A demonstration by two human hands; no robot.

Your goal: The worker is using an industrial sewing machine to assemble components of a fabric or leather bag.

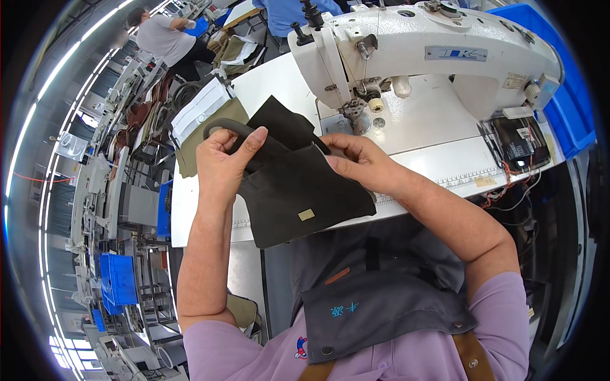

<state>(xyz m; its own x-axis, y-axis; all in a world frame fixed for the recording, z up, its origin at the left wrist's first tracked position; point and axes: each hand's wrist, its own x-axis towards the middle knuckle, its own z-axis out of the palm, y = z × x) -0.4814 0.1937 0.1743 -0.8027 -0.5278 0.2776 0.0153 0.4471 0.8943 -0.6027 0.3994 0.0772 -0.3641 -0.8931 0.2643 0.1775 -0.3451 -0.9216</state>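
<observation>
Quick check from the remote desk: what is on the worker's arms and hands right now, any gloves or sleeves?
No gloves: the left hand and right hand are bare, forearms uncovered. Short lilac sleeves end above the elbows. No rings, watch or bands show from this view.

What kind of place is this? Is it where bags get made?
Most likely a sewing factory: a white sewing machine stands on the table, both hands hold a dark fabric piece, and rows of workstations stretch away on the left.

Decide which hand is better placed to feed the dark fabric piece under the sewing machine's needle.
Probably the right hand: it grips the dark fabric piece at the edge nearest the needle, while the left hand holds the far side by the strap.
</observation>
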